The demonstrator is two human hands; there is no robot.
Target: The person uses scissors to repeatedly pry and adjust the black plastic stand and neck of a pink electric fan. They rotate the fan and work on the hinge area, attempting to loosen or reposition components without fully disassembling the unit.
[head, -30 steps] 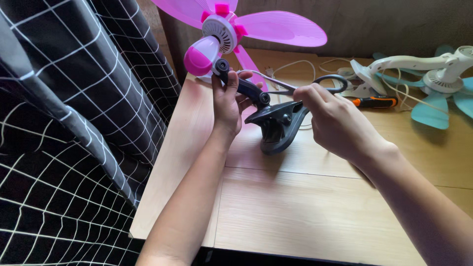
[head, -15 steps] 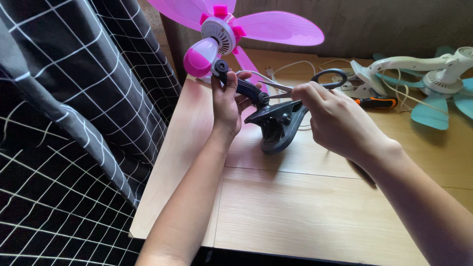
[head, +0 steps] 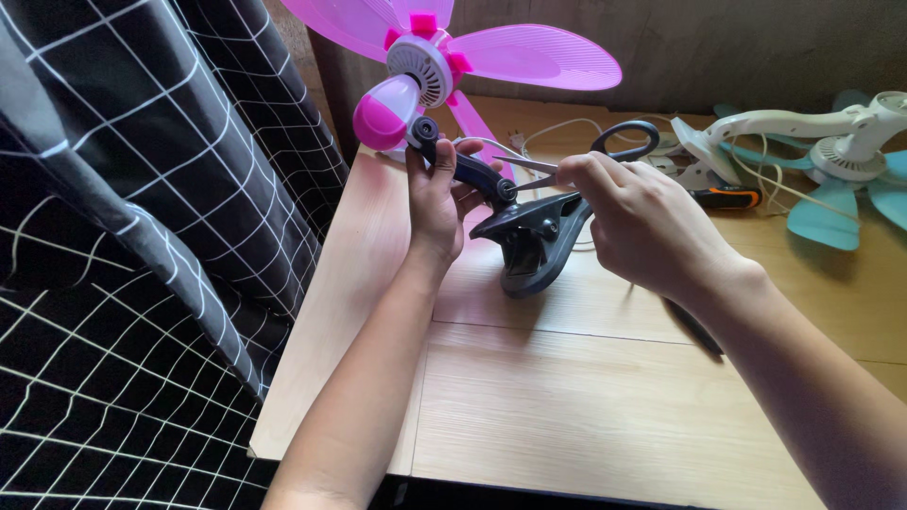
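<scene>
Nearest the camera lies the bare light wood of the bench (head: 567,416), with a dark checked cloth (head: 123,236) hanging along its left edge. Both forearms reach forward over this wood.

Further in, the left hand (head: 436,203) is closed around the dark jointed arm (head: 468,168) of a pink clip fan (head: 425,71), thumb on top and fingers wrapped behind. Just right of it, the fan's dark grey clamp base (head: 529,241) rests on the bench, its jaws tilted up toward the right.

The right hand (head: 642,227) is clamped on a pair of scissors (head: 576,161); the fingers grip the black handles, one loop showing above the knuckles. The metal blades point left and meet the joint where the fan's arm joins the clamp, just beside the left hand's fingers.

Beyond the hands, the fan's pink motor housing and translucent pink blades stand above the far left corner of the bench. White cable (head: 557,132) trails behind the scissors. To the far right lie a screwdriver (head: 727,196) with an orange and black handle and a white fan with teal blades (head: 831,170), on its side near the wall.
</scene>
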